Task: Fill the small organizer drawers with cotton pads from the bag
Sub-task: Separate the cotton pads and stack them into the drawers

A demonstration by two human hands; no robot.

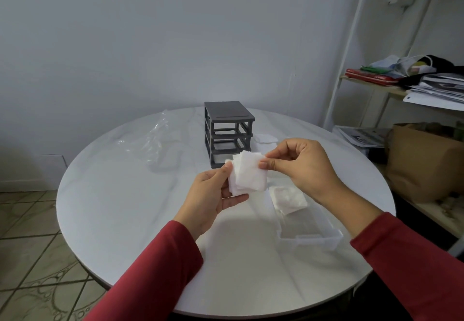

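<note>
At the centre of the frame both hands meet on a small stack of cotton pads [249, 175]. The left hand [216, 195] grips its lower left edge between thumb and fingers, and the right hand [301, 167] pinches its upper right corner. The stack is held in the air just in front of the dark grey organizer frame [227, 132], whose slots stand without drawers.

Lower right of the stack, a clear drawer [311, 232] lies on the table with a few loose pads [288, 198] at its far end. The step in hand looks like squaring up a batch before loading. Next, the stack needs lowering flat into the drawer's free near part without fanning out.

The clear plastic bag [153, 139] lies slack left of centre, well apart from the hands.

The round white table [125, 207] has a faint marbled sheen and stands against a plain pale wall. A white shelf unit [376, 89] with papers and cloth fills the upper right, with a brown paper bag [421, 159] below it. Patterned floor tiles [25, 232] show at lower left.
</note>
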